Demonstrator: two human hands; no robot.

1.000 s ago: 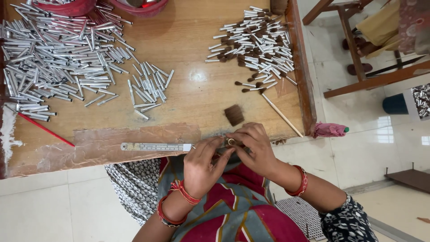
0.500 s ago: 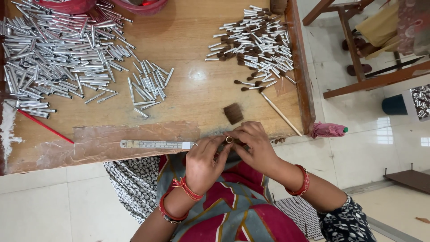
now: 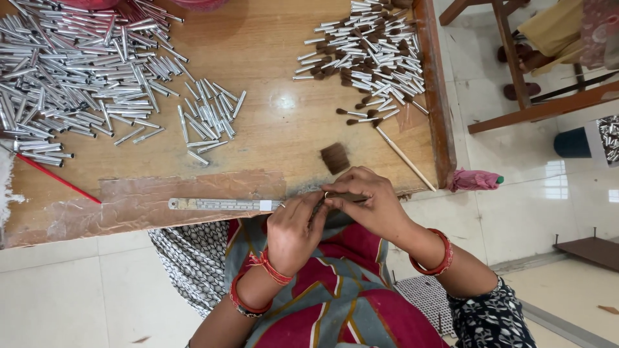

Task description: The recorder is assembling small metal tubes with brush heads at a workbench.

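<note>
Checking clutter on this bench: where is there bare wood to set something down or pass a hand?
Bare wood lies mid-board, between the small cluster of tubes and the bristle tuft, running up to the far edge. A narrower strip sits between the big tube heap and the metal ruler. Crowded: far left, and the brush pile at right. Both hands work at the near edge.

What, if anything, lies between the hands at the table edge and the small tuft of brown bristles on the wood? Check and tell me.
Nothing visible does. The tuft of brown bristles lies on bare wood just beyond the right hand, apart from it. The metal ruler lies off to the side of the left hand, and the thin wooden stick passes beside the tuft, not across the gap.
</note>
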